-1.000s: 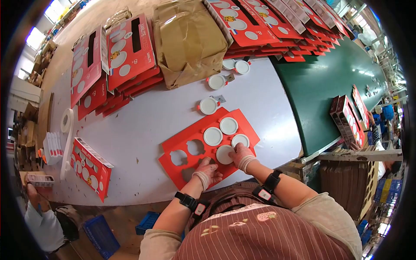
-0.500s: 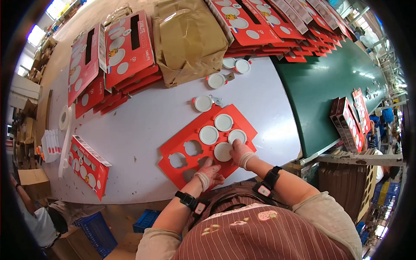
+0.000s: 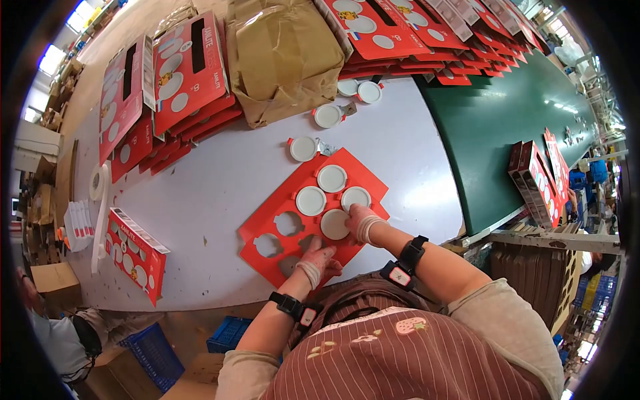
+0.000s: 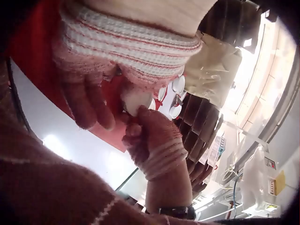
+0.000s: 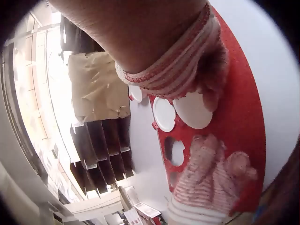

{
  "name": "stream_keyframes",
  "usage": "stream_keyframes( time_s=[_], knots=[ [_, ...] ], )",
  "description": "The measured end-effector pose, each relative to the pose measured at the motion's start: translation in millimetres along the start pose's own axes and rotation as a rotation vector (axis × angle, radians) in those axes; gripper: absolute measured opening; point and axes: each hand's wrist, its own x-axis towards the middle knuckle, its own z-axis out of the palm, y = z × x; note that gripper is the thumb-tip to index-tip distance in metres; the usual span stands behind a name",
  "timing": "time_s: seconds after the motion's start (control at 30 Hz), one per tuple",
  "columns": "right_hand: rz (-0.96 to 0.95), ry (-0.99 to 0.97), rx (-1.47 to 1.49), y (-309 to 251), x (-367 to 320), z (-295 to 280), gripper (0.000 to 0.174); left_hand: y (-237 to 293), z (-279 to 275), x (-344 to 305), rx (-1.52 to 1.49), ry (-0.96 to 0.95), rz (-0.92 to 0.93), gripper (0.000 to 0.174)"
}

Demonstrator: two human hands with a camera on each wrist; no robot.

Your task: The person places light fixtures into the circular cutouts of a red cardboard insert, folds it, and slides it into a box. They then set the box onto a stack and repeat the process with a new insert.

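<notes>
A red card sheet (image 3: 267,230) with round cut-outs lies angled on the table. Several white discs sit in its right part, among them the rightmost disc (image 3: 356,198) and the nearest disc (image 3: 335,225). My right hand (image 3: 364,222) pinches the rightmost disc's near edge; in the left wrist view this hand (image 4: 157,143) has curled fingers, and in the right wrist view its palm hides part of the discs. With relaxed fingers, my left hand (image 3: 319,262) rests on the sheet's near edge, beside cut-outs without discs. The left hand (image 5: 206,180) shows thumb and fingers spread on the card.
Beyond the sheet lie loose white discs (image 3: 303,149) with red tabs. Stacks of red packaging (image 3: 190,73) flank a brown wrapped parcel (image 3: 287,60) at the back. A red box (image 3: 135,257) and white tape roll (image 3: 99,183) are left; a green table (image 3: 493,133) adjoins right.
The sheet has shifted left and away from the body, turning slightly, with both hands staying on it. The loose disc near its far edge has moved left too. The camera view has shifted a little.
</notes>
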Motion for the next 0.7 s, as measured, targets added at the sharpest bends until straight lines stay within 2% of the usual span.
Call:
stream_keyframes(
  time_s=[0.13,0.2,0.23,0.3,0.43,0.53,0.6,0.63,0.7],
  knots=[
    [0.045,-0.022,0.117,6.4,11.3,2.8,0.020,0.6,7.2,-6.8,0.004,0.053,0.010,0.034],
    [-0.091,0.052,-0.148,13.8,19.2,6.2,0.017,-2.4,4.6,-2.8,-0.026,-0.012,0.026,0.040],
    [-0.091,0.053,-0.150,11.1,14.8,3.6,0.017,-2.5,5.8,-2.1,-0.027,-0.013,0.027,0.040],
    [-0.144,0.102,-0.443,0.1,-3.0,-4.7,0.023,-3.0,7.5,-1.3,-0.024,0.021,0.024,0.038],
    [-0.109,0.230,-0.412,-3.9,-17.0,-15.7,0.031,-4.5,9.5,-1.4,-0.057,0.006,0.055,0.037],
    [-0.089,0.144,-0.338,7.0,1.0,-8.1,0.035,-6.6,9.1,-3.2,0.024,0.030,0.072,0.039],
    [0.027,-0.008,-0.203,9.6,4.2,-9.3,0.031,-7.6,4.6,-6.7,0.092,-0.020,0.049,0.048],
    [0.026,-0.009,-0.202,11.3,1.4,-10.4,0.031,-13.4,0.1,-3.5,0.093,-0.019,0.048,0.048],
    [-0.253,-0.151,-0.892,15.5,-13.9,-14.1,0.034,-29.2,-8.8,10.6,0.143,-0.100,0.092,0.060]
  ],
)
